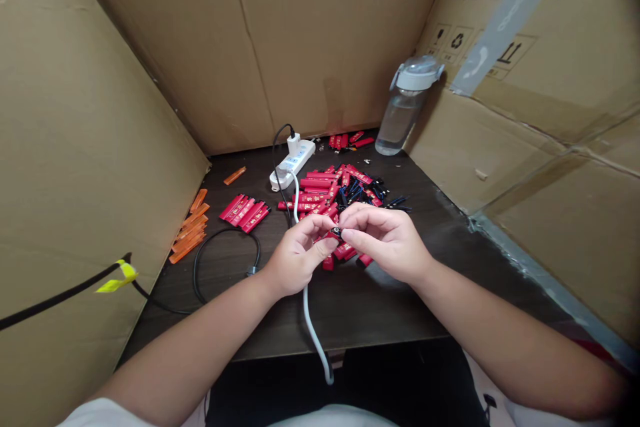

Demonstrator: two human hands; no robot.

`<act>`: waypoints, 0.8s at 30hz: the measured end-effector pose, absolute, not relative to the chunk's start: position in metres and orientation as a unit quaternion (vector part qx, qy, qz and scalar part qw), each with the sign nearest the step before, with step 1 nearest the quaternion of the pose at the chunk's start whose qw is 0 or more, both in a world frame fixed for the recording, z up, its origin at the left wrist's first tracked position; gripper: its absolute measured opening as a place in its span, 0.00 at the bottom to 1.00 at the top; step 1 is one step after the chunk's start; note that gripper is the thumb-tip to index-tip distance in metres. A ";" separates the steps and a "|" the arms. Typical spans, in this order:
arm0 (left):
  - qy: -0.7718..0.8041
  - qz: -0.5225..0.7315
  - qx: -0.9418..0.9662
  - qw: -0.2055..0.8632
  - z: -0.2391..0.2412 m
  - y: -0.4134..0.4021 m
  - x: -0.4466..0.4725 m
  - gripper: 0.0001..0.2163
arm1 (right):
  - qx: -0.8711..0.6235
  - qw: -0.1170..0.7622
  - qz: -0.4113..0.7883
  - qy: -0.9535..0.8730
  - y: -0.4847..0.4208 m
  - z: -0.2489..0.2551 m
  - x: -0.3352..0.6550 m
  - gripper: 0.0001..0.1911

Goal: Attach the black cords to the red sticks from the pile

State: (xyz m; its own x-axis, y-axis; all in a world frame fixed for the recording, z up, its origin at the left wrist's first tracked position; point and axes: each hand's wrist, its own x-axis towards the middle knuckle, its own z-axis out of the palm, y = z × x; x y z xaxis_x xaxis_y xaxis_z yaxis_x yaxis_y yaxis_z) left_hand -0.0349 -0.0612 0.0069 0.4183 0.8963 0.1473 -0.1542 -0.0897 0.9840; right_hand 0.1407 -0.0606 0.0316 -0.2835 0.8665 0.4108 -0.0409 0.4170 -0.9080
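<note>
My left hand (295,255) and my right hand (383,239) meet over the dark table (380,307), fingers pinched together on one small red and black piece (335,232) held between them. Right behind and under the hands lies a heap of several red pieces (325,190) mixed with small black and blue parts (357,190). A neat row of red pieces (245,212) sits to the left of the heap. What part of the held piece each hand grips is partly hidden by the fingers.
A white power strip (293,161) with a white cable (313,320) and a black cable (225,260) lies behind and left. Orange strips (189,230) lie at the left edge. A clear water bottle (405,107) stands back right. Cardboard walls (75,147) enclose the table.
</note>
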 end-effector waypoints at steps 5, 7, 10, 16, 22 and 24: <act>0.312 0.448 0.591 0.594 0.007 -0.062 -0.035 0.11 | -0.318 0.518 0.394 -0.690 -0.063 0.031 0.141 0.05; 0.316 0.459 0.607 0.567 0.006 -0.062 -0.034 0.10 | -0.319 0.521 0.329 -0.720 -0.064 0.030 0.140 0.03; 0.328 0.484 0.634 0.506 0.005 -0.063 -0.033 0.09 | -0.303 0.507 0.242 -0.770 -0.065 0.031 0.139 0.05; 0.332 0.510 0.666 0.432 0.004 -0.065 -0.032 0.06 | -0.307 0.496 0.214 -0.784 -0.066 0.027 0.134 0.06; 0.298 0.521 0.639 0.481 0.003 -0.065 -0.030 0.06 | -0.289 0.508 0.253 -0.771 -0.068 0.026 0.132 0.05; 0.296 0.524 0.630 0.491 0.003 -0.065 -0.030 0.06 | -0.283 0.515 0.271 -0.763 -0.068 0.027 0.132 0.06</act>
